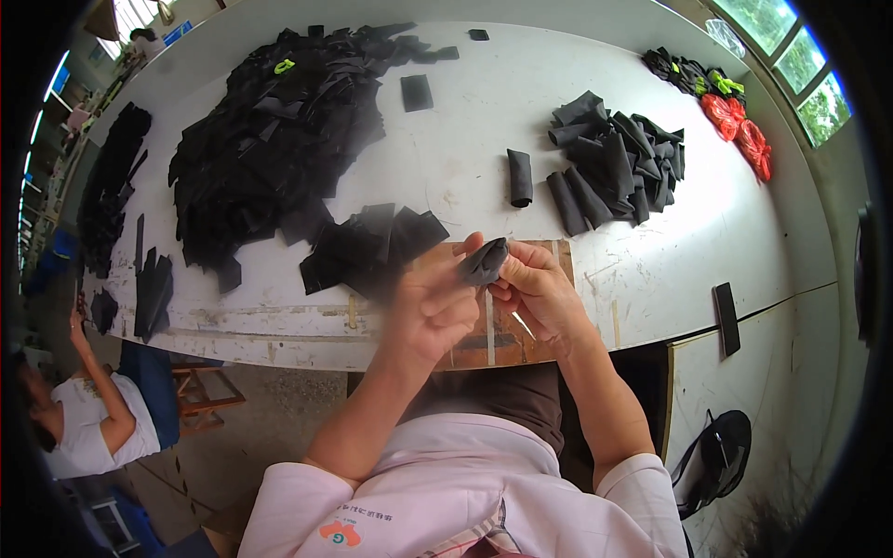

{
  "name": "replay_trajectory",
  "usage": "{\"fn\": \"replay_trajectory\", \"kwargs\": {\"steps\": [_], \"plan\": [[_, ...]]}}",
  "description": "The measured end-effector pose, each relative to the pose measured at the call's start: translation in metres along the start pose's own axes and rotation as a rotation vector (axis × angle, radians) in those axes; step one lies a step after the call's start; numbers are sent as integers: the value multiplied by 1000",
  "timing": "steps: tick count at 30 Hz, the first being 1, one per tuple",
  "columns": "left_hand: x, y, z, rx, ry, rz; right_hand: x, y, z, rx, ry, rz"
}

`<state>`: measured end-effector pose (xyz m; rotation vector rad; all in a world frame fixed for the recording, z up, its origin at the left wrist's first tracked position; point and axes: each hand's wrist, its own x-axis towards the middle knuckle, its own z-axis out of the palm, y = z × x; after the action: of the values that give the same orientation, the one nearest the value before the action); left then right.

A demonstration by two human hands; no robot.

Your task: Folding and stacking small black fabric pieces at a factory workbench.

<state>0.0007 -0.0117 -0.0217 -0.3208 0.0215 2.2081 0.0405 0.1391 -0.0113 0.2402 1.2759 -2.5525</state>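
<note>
Black fabric fills most of the white table (651,270): a large loose heap of flat pieces (270,139) lies at the far left, and a smaller stack of flat pieces (372,246) sits just beyond the person's hands. To the right, well apart from these, a pile of rolled pieces (619,163) has built up, with one single roll (519,177) lying just beside it. Both hands are raised above the near table edge. The left hand (430,307), blurred, has its fingers curled around a small black piece (486,260), and the right hand (535,288) pinches the same piece between thumb and fingertips, so it is held in the air between them and already looks partly rolled. Judging by the piles, a fair number are finished, yet far more flat pieces remain, so the work seems well short of halfway.
</note>
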Motion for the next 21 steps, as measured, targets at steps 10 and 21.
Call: {"fn": "replay_trajectory", "kwargs": {"steps": [10,21], "plan": [[5,3,6,-331,-188,-41,11,-13,5,-334,13,-69],[-4,-4,25,1647,-242,751,-9,-6,-2,-785,231,-608]]}}
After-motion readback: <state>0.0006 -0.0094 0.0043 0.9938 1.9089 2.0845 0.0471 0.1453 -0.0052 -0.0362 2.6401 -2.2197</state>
